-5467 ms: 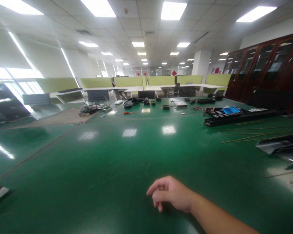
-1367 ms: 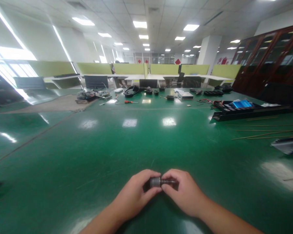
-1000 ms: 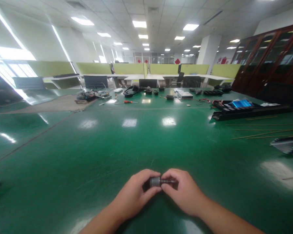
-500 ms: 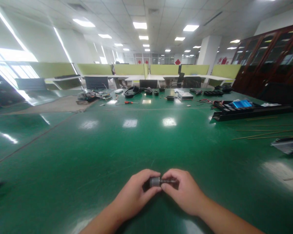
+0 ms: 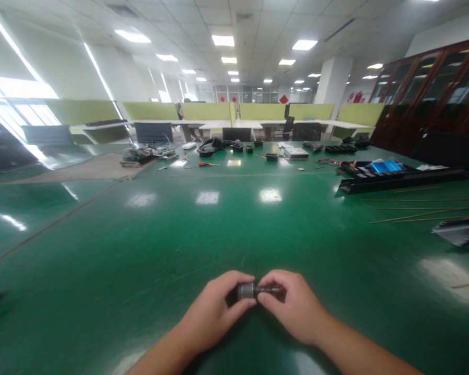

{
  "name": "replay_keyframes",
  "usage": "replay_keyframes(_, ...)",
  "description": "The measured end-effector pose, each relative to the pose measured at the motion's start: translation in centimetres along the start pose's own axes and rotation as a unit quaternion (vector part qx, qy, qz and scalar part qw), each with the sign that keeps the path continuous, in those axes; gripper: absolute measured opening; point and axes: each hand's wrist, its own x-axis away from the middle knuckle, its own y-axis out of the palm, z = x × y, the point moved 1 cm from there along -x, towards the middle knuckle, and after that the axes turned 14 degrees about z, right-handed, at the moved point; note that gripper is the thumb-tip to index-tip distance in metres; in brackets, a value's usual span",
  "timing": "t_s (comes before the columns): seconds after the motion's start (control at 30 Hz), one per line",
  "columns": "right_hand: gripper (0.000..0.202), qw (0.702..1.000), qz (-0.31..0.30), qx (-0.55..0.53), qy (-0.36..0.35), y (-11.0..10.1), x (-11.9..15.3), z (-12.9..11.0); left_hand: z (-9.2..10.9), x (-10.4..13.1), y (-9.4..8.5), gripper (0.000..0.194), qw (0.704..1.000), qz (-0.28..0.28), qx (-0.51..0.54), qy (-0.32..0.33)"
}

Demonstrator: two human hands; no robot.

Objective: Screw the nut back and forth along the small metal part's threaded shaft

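Low in the middle of the view, my left hand is closed around a short grey metal cylinder, its thumb and fingers on either side. A thin dark shaft with ridges lies in line with the cylinder and points right; whether the two are one piece I cannot tell. My right hand pinches this shaft between thumb and forefinger, close beside the left fingertips. Both hands are just over the green tabletop. The palms hide the cylinder's left end and part of the shaft.
Toward the far edge lie a red screwdriver, a white box, small black trays and a heap of electronic parts. On the right are a long black channel with a blue packet and several thin rods.
The whole view has shifted very slightly. Both hands keep the same grip on the cylinder and shaft, with no clear movement between them.
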Motion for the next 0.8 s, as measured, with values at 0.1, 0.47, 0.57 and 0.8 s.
replay_keyframes(0.1, 0.008, 1.0, 0.0, 0.005, 0.002, -0.07, -0.02, 0.01, -0.1, 0.0, -0.03, 0.025, 1.0, 0.003, -0.002, 0.002)
replay_keyframes(0.47, 0.007, 1.0, 0.001, 0.009, 0.001, -0.19, 0.04, -0.09, 0.24, 0.0, -0.08, 0.024, 1.0, 0.002, 0.005, -0.001)
replay_keyframes(0.57, 0.008, 1.0, 0.0, 0.01, 0.001, -0.25, -0.03, -0.2, 0.29, -0.05, -0.08, 0.024, 1.0, 0.003, 0.006, 0.003)
replay_keyframes(0.8, 0.008, 1.0, -0.004, 0.022, 0.003, -0.31, -0.09, -0.34, 0.16, -0.1, -0.05, 0.025, 1.0, 0.004, 0.0, 0.007)
